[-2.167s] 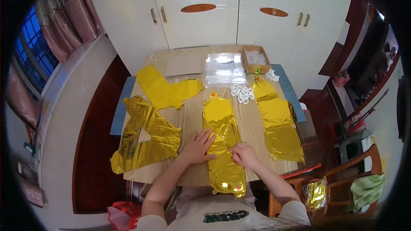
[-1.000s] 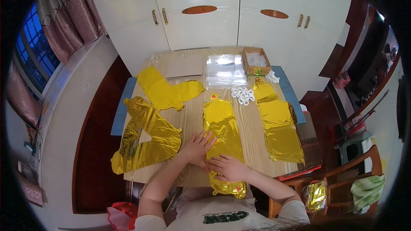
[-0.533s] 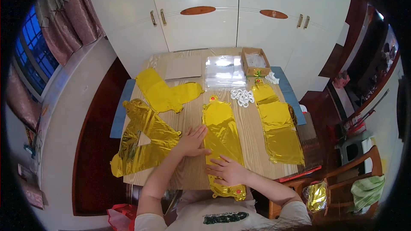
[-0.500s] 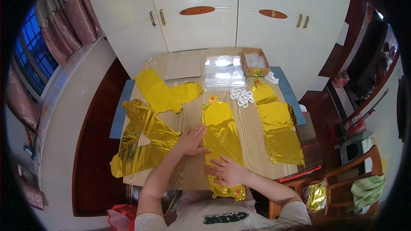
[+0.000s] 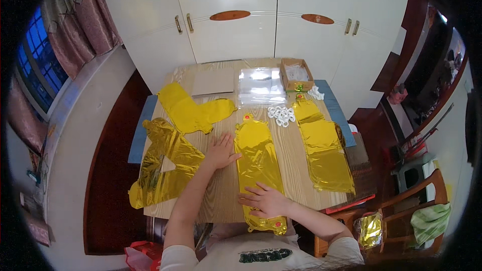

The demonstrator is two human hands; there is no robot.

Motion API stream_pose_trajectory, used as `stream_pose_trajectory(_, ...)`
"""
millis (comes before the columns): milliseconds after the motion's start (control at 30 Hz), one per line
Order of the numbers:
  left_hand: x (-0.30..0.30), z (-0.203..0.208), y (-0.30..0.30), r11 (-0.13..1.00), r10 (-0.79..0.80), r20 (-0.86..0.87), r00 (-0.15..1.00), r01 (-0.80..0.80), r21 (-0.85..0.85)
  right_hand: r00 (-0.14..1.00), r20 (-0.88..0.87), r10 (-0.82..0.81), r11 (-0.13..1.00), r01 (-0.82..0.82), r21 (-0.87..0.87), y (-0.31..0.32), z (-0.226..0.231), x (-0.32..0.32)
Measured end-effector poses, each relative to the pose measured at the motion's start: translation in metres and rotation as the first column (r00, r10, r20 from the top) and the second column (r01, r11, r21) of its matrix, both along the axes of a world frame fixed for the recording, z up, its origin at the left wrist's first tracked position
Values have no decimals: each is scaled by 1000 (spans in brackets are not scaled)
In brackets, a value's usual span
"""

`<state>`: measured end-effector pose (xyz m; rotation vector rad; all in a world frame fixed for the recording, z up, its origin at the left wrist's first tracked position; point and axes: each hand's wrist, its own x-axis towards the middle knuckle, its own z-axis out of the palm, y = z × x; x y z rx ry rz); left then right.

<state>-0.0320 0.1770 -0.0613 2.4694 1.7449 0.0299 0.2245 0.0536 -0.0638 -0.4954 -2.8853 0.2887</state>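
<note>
A long, flat gold foil balloon lies lengthwise in front of me on the wooden table, its near end reaching the table's edge. Fingers spread, my right hand rests on the near part of this foil and holds nothing. My left hand lies flat on the wood along the foil's left edge, its thumb touching that edge. Another gold foil balloon, with a triangular opening, is spread at the near left. Beyond it sits an angled gold foil balloon. To the right is a creased, folded-looking gold foil balloon.
At the back are a grey-beige sheet, clear plastic sleeves and a cardboard box. White rings cluster before the box, near a white crumpled piece. A wooden chair stands at right with a gold packet.
My left hand has slid away from me and slightly left along the foil's edge, coming off the foil except for the thumb. My right hand stays in nearly the same place.
</note>
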Motion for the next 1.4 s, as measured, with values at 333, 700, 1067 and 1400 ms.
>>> stream_pose_trajectory(333, 32, -18, -74, 951, -301, 80, 950, 292, 102, 1000, 8, 8, 1000, -8, 17, 1, -5, 1)
stream_pose_trajectory(700, 27, -5, -42, 993, -105, 15, 994, 106, -50, 997, -38, -67, 995, 64, -71, -36, -5, 4)
stream_pose_trajectory(1067, 17, -17, -9, 999, -37, 30, 999, 38, -29, 999, 18, -50, 990, 52, -130, -45, 1, 9)
stream_pose_trajectory(1400, -14, -17, 55, 947, -38, 211, 977, -33, 320, 971, -93, -219, 926, 177, -332, -6, 35, 29)
